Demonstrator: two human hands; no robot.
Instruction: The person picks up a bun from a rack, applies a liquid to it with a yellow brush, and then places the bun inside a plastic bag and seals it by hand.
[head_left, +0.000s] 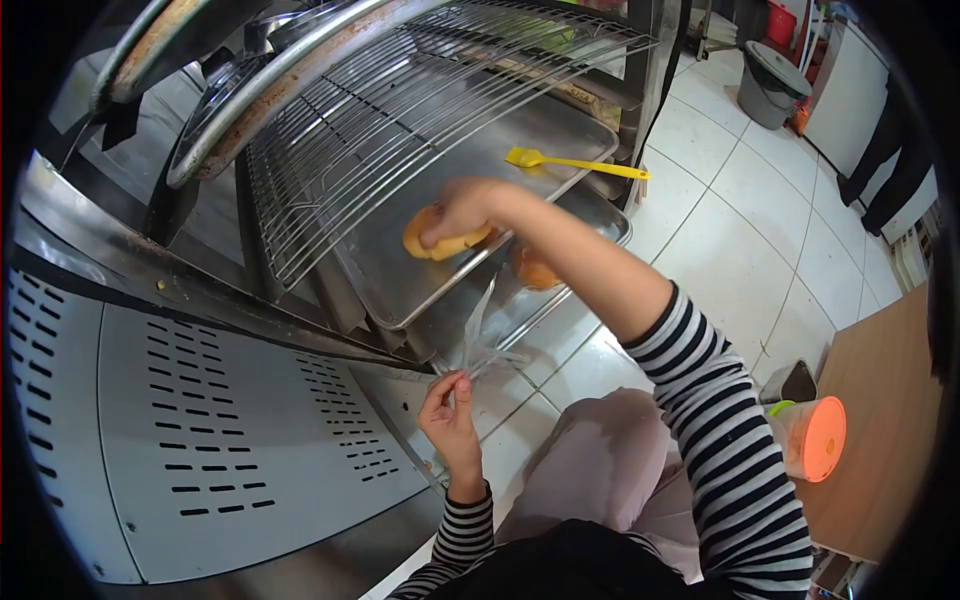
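My right hand (466, 212) is over the upper metal tray (385, 275), its fingers closed on a yellow-orange bread piece (425, 238); the hand is slightly blurred. Lower down, my left hand (450, 415) pinches the edge of a clear plastic bag (480, 335) between thumb and finger, in front of the rack. Another orange-brown bread piece (535, 270) lies on the lower tray (610, 222), partly behind my right forearm. A yellow brush (585, 164) rests across the upper tray's edge, bristles inward.
A wire grid (430, 130) juts out above the tray. Perforated panels (210, 420) stand at left. A tub with an orange lid (824, 438) is by a wooden surface (875, 420) at right. Farther back are a grey bin (773, 85) and a person's legs (900, 150).
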